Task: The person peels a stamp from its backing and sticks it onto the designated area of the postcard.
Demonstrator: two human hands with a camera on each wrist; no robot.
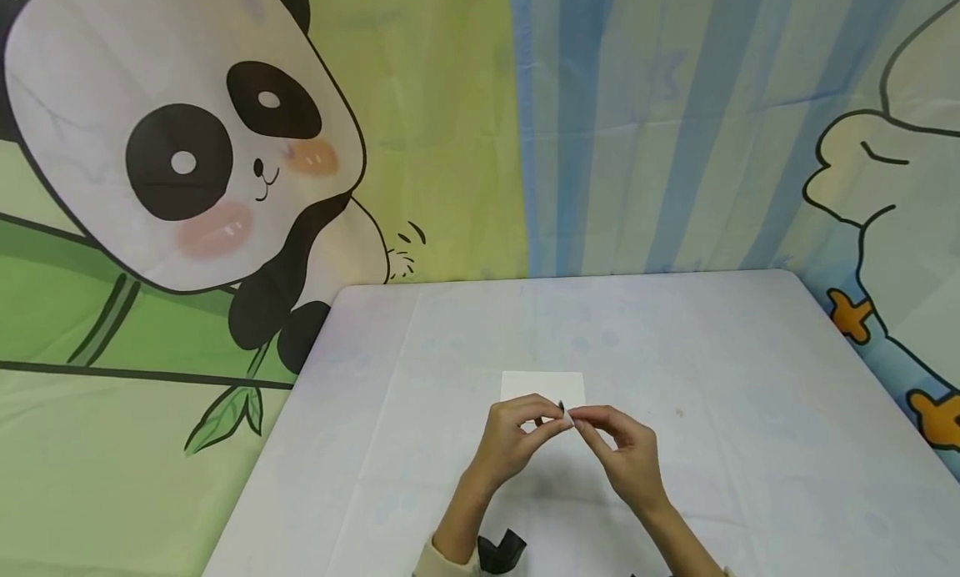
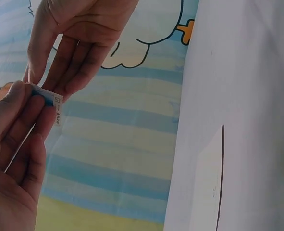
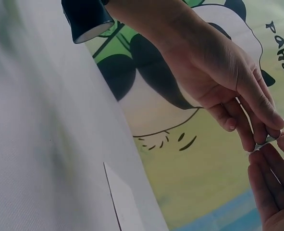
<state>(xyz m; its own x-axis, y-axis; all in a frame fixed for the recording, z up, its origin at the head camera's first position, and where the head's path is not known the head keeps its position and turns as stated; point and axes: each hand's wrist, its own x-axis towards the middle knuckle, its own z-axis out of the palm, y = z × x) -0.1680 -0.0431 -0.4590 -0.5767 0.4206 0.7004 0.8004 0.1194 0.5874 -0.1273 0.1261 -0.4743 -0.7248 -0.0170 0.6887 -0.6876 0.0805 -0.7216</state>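
A small postage stamp [image 2: 58, 102] with a blue picture, a white perforated border and tiny print is held up between both hands. My left hand [image 1: 506, 439] pinches it between thumb and fingers, and the left wrist view shows those fingers partly covering its face. From the other side my right hand [image 1: 630, 459] pinches its edge with thumb and index fingertip. The two hands' fingertips meet around the stamp above the table. Just behind them lies a flat white rectangular sheet [image 1: 542, 383], its near part hidden by the hands.
The hands work over a table with a pale cloth [image 1: 420, 410]. A black wrist device [image 1: 501, 552] shows by the left sleeve [image 1: 446, 560]. Behind the table hangs a printed curtain [image 1: 450, 143] with a panda and blue stripes.
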